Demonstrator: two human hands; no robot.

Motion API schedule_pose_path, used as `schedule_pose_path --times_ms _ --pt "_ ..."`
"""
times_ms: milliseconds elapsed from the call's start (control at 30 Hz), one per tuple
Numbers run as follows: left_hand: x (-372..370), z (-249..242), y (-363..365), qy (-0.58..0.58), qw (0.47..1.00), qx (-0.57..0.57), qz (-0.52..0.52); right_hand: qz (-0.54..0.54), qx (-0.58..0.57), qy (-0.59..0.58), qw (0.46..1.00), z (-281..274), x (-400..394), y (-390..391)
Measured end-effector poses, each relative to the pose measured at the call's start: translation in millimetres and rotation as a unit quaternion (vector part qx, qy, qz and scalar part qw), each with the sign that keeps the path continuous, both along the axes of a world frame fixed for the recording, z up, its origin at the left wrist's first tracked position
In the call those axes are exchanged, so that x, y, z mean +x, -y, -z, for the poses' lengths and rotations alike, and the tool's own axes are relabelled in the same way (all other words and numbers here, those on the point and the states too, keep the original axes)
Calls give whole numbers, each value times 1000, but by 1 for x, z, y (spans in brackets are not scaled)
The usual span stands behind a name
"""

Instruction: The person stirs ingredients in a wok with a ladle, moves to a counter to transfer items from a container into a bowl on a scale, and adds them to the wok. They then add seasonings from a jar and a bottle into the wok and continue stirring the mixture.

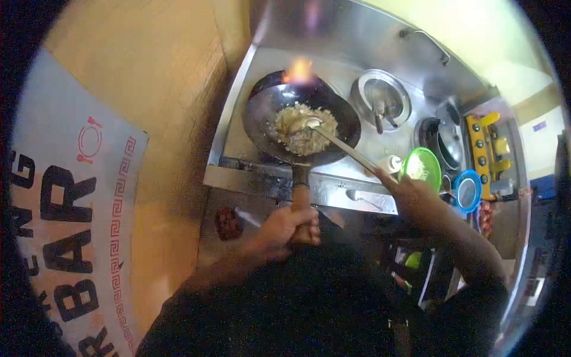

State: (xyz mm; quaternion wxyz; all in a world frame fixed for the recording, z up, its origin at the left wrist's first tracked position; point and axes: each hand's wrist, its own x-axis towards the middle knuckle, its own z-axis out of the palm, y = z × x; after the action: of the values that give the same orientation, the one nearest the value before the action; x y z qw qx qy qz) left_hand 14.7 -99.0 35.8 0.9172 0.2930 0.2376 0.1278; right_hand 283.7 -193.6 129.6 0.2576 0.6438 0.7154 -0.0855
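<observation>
A dark wok [262, 119] sits on the steel stove at the centre, holding pale, crumbly food [300, 140]. Below it, my left hand [292, 228] is wrapped round the wok's wooden handle [301, 199]. My right hand [399, 183] grips the shaft of a long ladle [345, 147], whose head rests in the food. Beside that hand stands a green bowl [433, 163] with pale shreds in it. A white bottle [390, 163] is close to its fingers.
Flame [299, 70] rises behind the wok. A metal pot [360, 89] with utensils stands at the back right. Further right are a dark pan [447, 146], a blue-rimmed bowl [477, 189] and a yellow burner unit [479, 154]. A spoon lies on the front ledge [333, 184].
</observation>
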Motion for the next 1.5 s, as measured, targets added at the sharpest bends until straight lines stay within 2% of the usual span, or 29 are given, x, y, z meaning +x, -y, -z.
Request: schedule_pose_path --times_ms 33,67,167,200,267,333,367,400,467,533,600,667,733,833,933,967,1000,1067,1100,1200,1233,1333,1433,1500 --pt "-4 -2 13 -33 997 59 34 4 45 25 999 7 3 -11" --pt "0 12 14 -13 1000 -6 13 5 79 45 996 11 6 -26" --pt "30 64 -43 40 990 -123 -48 -50 159 117 979 -6 34 -57" --pt "33 72 -54 40 986 -152 -63 13 116 105 988 -25 30 -64" --pt "36 89 -65 38 982 -169 -70 4 123 129 984 -42 32 -62" --pt "35 100 -63 33 986 -151 -58 56 82 122 988 -34 29 -70" --pt "34 105 -62 26 978 -192 -73 85 58 117 988 -22 29 -72" --pt "32 113 -59 24 980 -186 -69 97 73 45 992 9 39 -79" --pt "31 133 -65 27 984 -165 -64 204 66 -89 973 78 69 -96" --pt "26 136 -65 39 981 -173 -75 169 180 -201 948 113 82 -92" --pt "26 149 -63 52 977 -190 -78 221 232 -231 919 148 70 -97" --pt "27 167 -66 59 975 -205 -64 325 196 -315 870 189 60 -124" --pt "27 159 -69 42 980 -181 -72 364 89 -349 859 128 9 -131" --pt "17 153 -66 27 982 -164 -86 137 260 -307 905 142 21 -98" --pt "12 166 -69 2 985 -151 -87 328 162 -293 883 99 -3 -88" --pt "12 170 -73 -11 987 -140 -79 208 254 -267 906 116 12 -84" --pt "12 173 -75 -1 987 -143 -77 285 215 -348 867 106 9 -83" --pt "12 181 -75 18 986 -153 -70 426 126 -492 749 71 0 -77" --pt "11 175 -75 10 987 -144 -72 449 132 -524 711 67 -5 -73" --pt "9 160 -71 2 988 -134 -77 472 87 -553 681 63 -3 -89" --pt "9 159 -72 9 987 -139 -80 505 70 -588 628 76 3 -94" --pt "12 169 -78 23 983 -163 -84 477 11 -578 662 115 9 -105" --pt "12 170 -71 20 986 -141 -82 360 135 -365 848 148 -3 -139" --pt "11 166 -73 14 987 -129 -94 410 79 -458 785 116 2 -136"
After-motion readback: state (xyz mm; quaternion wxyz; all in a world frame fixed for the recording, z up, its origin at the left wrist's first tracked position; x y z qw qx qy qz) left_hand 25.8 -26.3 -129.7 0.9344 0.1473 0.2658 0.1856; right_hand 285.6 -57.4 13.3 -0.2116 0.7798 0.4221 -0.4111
